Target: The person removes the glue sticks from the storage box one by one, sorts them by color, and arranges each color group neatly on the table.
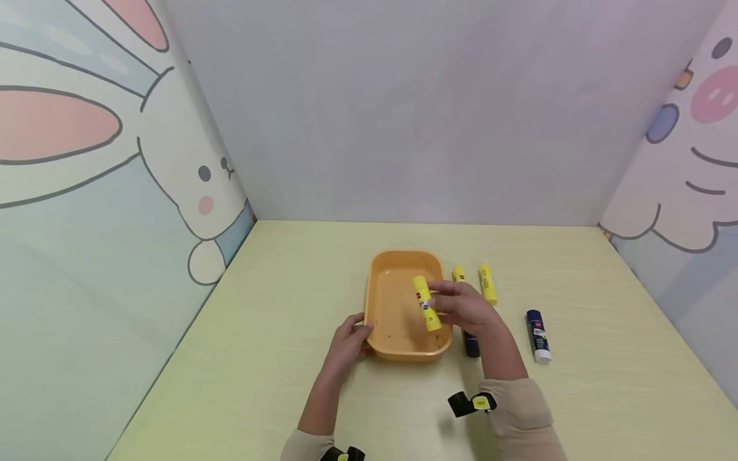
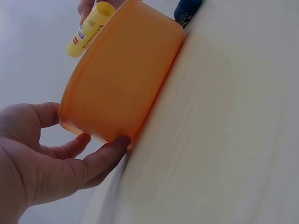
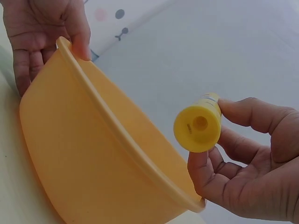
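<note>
An orange plastic basin [image 1: 398,288] rests on the table. My left hand [image 1: 348,342] grips its near left side, thumb over the rim and fingers against the outer wall [image 2: 117,79]. Above the basin's right part, my right hand [image 1: 464,306] pinches a yellow glue stick [image 1: 426,304] between thumb and fingers. The glue stick's round end [image 3: 197,129] faces the right wrist camera. Partly hidden behind the right hand are another yellow glue stick [image 1: 458,274] and a dark blue one [image 1: 471,344], beside the basin.
Right of the basin lie a yellow glue stick [image 1: 487,284] and a dark blue glue stick with a white end [image 1: 539,337]. The pale table [image 1: 277,294] meets a grey wall [image 1: 403,128] at the back. Side walls carry cartoon animals.
</note>
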### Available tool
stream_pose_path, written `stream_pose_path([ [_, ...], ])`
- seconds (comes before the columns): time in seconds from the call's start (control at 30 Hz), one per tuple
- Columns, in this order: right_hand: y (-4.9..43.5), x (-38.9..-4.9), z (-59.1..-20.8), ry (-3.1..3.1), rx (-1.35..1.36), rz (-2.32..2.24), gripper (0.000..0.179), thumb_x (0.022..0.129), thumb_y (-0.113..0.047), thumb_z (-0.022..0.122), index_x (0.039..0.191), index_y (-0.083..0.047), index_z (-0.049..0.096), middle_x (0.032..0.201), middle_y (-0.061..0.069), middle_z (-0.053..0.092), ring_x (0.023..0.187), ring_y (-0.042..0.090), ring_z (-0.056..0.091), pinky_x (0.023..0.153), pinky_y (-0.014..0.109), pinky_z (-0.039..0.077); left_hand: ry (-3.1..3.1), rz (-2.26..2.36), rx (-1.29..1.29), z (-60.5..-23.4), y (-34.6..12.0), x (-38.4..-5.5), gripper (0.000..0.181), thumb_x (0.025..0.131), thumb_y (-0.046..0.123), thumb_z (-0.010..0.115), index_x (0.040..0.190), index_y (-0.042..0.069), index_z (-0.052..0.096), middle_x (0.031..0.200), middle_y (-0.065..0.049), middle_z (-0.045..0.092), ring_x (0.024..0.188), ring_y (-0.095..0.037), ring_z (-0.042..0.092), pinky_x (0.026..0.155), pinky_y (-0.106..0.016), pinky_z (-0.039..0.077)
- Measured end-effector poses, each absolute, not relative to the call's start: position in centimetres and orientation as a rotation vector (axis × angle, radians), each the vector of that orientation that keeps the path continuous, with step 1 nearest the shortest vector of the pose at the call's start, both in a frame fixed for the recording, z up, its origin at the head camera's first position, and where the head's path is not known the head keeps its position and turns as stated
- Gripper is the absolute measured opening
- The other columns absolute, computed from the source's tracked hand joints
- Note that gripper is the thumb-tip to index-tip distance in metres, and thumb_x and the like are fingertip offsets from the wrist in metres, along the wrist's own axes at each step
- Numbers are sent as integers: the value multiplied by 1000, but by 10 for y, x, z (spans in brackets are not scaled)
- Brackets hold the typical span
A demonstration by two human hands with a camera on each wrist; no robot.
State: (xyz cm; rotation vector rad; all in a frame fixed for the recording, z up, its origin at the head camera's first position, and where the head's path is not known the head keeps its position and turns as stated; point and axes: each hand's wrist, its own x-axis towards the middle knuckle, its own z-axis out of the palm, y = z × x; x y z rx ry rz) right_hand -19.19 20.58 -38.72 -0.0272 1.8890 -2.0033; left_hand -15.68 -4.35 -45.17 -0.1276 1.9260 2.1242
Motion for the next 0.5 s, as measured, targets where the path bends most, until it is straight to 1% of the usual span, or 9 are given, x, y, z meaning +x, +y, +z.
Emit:
stream_pose_path([
  [0.23, 217, -192, -387, 1957, 1, -2003, 50, 88, -4, 61, 133, 7, 43, 106, 10, 60, 88, 20, 59, 74, 35, 51, 1907, 2117, -119, -453, -44, -157, 48, 95, 17, 53, 135, -4, 39, 111, -23, 55, 97, -31, 60, 75, -41, 52],
  [0.5, 235, -192, -389, 1924, 69, -2060, 54, 89, -7, 60, 137, 5, 39, 116, 12, 56, 94, 22, 59, 78, 38, 50, 1912, 2118, -88, -450, -45, -156, 50, 96, 18, 52, 137, -5, 36, 113, -24, 54, 99, -34, 59, 76, -42, 52],
])
